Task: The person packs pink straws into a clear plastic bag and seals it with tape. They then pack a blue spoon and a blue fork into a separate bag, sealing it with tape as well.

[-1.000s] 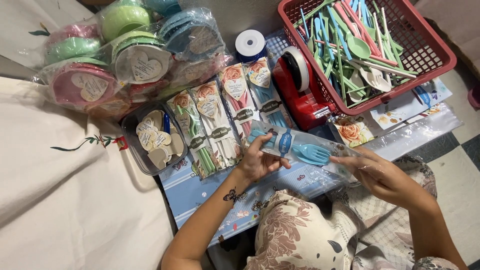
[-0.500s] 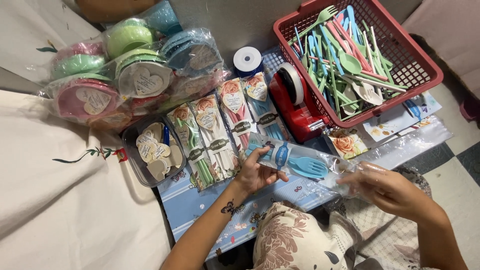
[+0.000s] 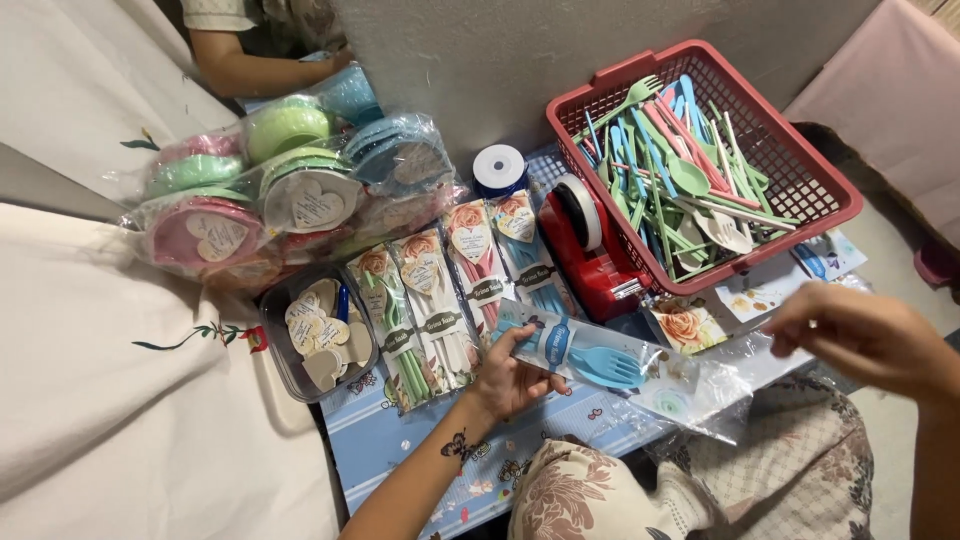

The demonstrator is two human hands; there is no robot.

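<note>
holding a clear packet of blue cutlery by its left end

left hand clenched that end; packet's long axis ran toward lower right, where right hand hovered released, apart from it.

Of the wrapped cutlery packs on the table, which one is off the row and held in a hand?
The blue fork pack, gripped by the left hand at its near end; the other four packs lie side by side, untouched, beside the red tape dispenser.

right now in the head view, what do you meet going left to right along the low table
Tray of heart tags → green cutlery packs → left hand → blue fork pack → red tape dispenser → red basket → right hand
</note>
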